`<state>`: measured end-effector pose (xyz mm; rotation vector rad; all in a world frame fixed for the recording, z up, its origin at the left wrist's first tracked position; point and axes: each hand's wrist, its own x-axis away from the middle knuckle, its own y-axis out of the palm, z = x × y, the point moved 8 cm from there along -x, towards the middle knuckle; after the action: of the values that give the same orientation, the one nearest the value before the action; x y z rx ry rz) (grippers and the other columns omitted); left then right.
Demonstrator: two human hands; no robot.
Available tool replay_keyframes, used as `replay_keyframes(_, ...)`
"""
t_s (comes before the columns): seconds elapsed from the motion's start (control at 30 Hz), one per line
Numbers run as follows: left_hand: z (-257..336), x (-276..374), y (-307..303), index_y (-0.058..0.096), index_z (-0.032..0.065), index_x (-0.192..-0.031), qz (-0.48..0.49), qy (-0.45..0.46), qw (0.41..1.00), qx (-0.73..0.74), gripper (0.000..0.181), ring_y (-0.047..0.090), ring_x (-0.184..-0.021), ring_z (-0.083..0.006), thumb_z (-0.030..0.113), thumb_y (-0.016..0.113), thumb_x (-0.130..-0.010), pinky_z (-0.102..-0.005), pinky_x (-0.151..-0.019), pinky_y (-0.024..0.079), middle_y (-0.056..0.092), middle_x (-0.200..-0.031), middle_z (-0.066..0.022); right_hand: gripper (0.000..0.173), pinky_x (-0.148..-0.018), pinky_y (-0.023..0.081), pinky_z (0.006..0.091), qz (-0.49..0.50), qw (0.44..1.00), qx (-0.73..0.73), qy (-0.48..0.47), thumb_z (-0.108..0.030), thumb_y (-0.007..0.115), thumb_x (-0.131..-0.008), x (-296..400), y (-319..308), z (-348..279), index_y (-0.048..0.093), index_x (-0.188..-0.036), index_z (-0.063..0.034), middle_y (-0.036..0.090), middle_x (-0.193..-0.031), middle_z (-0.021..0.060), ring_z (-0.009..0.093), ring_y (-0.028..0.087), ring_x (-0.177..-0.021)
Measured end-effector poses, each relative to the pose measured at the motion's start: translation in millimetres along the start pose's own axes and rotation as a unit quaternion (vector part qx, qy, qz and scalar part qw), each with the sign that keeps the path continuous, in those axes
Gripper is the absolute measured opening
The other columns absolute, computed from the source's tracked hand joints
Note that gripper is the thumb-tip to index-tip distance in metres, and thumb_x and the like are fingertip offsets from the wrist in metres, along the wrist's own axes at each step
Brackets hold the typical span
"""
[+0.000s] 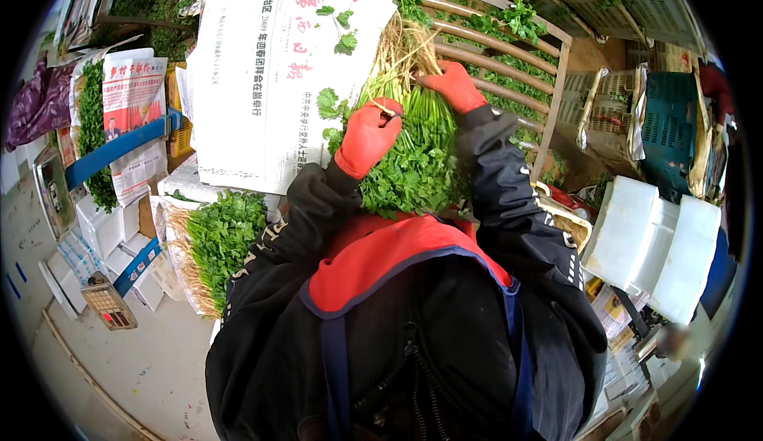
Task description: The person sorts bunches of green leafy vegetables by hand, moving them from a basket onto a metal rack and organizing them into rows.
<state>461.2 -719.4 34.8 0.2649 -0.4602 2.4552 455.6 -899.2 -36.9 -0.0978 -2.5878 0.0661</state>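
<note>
A bunch of leafy green herbs with pale roots lies in front of me, roots pointing away and leaves close to my red apron. My right hand, in a red glove, grips its stems and root end from the right. My left hand, also red-gloved, is at the left side of the bunch, its fingers closed on a thin pale stalk. Left of the bunch, a stack of newspaper sheets carries a few loose leaf sprigs. Part of the bunch is hidden behind my hands.
Under and right of the bunch is a slatted rack with a loose sprig. More rooted greens lie at lower left, near a calculator and a scale. White foam boxes stand right; plastic crates stand beyond.
</note>
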Motion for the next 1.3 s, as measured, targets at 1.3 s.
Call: replay_keyframes(1.3, 16, -4, 35, 0.061, 0.0006, -0.097, -0.105, -0.054, 0.967, 0.224, 0.016, 0.057, -0.087, -0.0121, 0.004, 0.053, -0.083, -0.0256, -0.079, 0.045, 0.064, -0.102, -0.0086, 0.024, -0.065, 0.045, 0.0275, 0.216, 0.974, 0.06, -0.043, -0.02, 0.067, -0.077, 73, -97, -4, 0.067, -0.09, 0.0011, 0.065, -0.076, 0.0047, 0.011, 0.055, -0.069)
